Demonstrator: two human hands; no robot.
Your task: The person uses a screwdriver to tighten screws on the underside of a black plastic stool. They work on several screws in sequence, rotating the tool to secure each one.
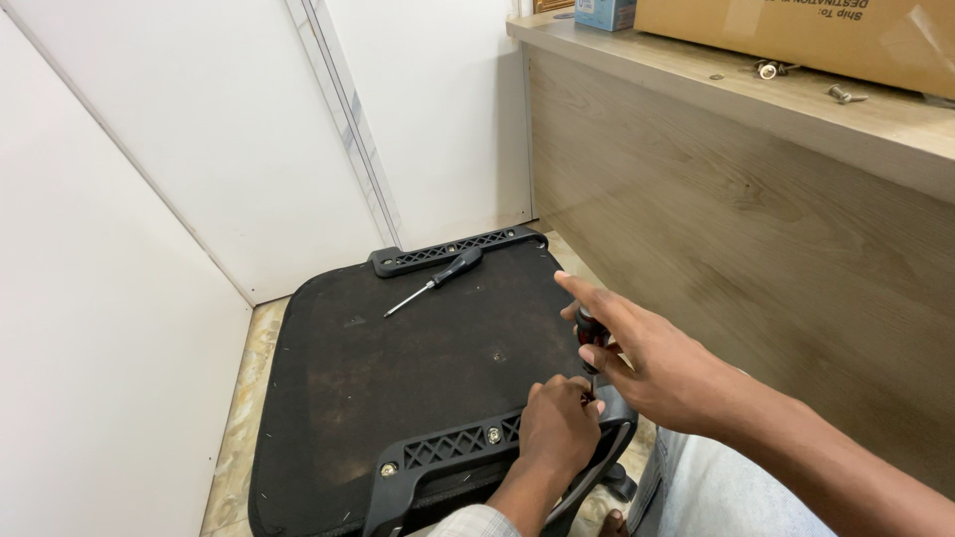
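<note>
An upturned black chair seat (398, 368) lies on the floor, its underside facing up. A black plastic armrest bracket (453, 446) runs along its near edge, with bolts in it. My right hand (647, 363) grips the dark handle of a screwdriver (589, 333) held upright over the bracket's right end. My left hand (559, 426) is closed around the screwdriver's lower shaft, right at the bracket. A second bracket (458, 249) sits at the seat's far edge. A spare black-handled screwdriver (438, 280) lies loose on the seat beside it.
A wooden desk panel (736, 229) stands close on the right; its top holds a cardboard box (806, 30) and loose bolts (844, 94). White wall panels (199, 139) close off the left and back. A strip of tiled floor (244, 398) shows beside the seat.
</note>
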